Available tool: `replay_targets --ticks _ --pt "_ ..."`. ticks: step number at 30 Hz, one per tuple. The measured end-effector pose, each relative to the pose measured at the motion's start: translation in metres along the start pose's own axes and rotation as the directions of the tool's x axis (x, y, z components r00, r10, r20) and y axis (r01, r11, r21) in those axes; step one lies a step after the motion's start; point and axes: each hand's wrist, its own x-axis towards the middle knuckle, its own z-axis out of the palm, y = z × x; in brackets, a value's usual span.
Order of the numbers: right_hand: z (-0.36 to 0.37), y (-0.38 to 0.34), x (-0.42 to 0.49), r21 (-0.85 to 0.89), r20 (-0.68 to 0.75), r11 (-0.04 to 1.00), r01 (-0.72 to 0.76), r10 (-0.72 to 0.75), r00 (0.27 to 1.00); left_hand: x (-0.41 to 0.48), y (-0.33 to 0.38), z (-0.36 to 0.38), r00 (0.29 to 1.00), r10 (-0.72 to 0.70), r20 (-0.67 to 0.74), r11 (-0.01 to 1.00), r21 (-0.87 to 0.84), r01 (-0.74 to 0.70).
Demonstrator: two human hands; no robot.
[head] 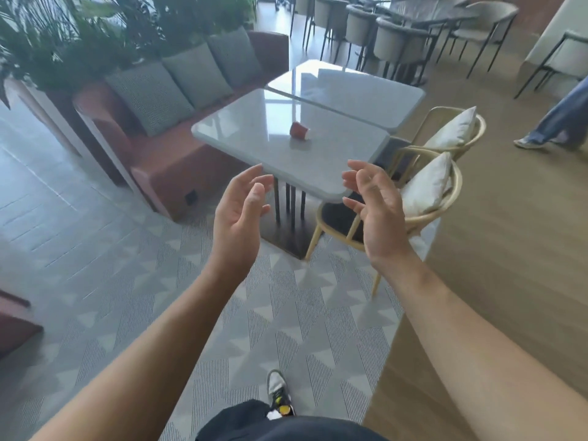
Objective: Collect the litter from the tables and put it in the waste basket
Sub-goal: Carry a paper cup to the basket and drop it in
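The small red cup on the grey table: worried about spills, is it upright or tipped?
Tipped. The small red cup lies on its side on the glossy grey table, white rim pointing right.

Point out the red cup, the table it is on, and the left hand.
red cup (298,130): head view, middle of its red side.
table (241,135): head view, bare top left of the cup.
left hand (237,214): head view, middle of the palm.
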Motion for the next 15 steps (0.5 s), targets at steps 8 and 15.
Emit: replay_targets --ticks 8,15 --pt "0.054 0.037 0.118 -0.031 -0.009 0.998 -0.054 0.054 0.999 0.132 -0.04 -0.007 0.999 -0.031 0.032 0.999 -0.02 0.031" --pt "0.073 0.075 0.218 -0.057 0.003 0.996 -0.075 0.075 0.997 0.224 -0.08 0.009 0.998 -0.053 0.029 0.998 -0.023 0.053"
